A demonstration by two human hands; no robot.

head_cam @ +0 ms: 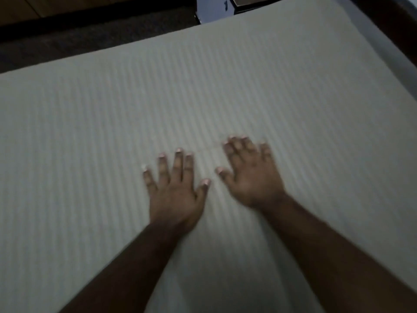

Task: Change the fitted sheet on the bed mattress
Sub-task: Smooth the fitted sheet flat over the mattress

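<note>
Both hands lie flat on the bed: the left hand [174, 190] and the right hand [249, 175] rest side by side with fingers straight and spread, palms down, holding nothing, pressing on the fitted sheet [225, 98] near the middle of the bed, somewhat toward the near edge. That sheet, pale with fine raised stripes, covers the whole visible top of the mattress [334, 26] and lies taut and almost free of wrinkles from the near edge to the far one. At the far right corner it seems to wrap over the edge cleanly, though the picture is dim and blurred there. Judging by this, the fresh sheet appears to be already on and the work is near its end; what is left looks like smoothing the surface and checking that the corners are tucked. The near corners and the left side of the bed are out of view, so I cannot tell whether they are fitted. Beyond the far edge runs dark floor [90, 39], and past the far right corner stands a light-coloured box [214, 10].
</note>
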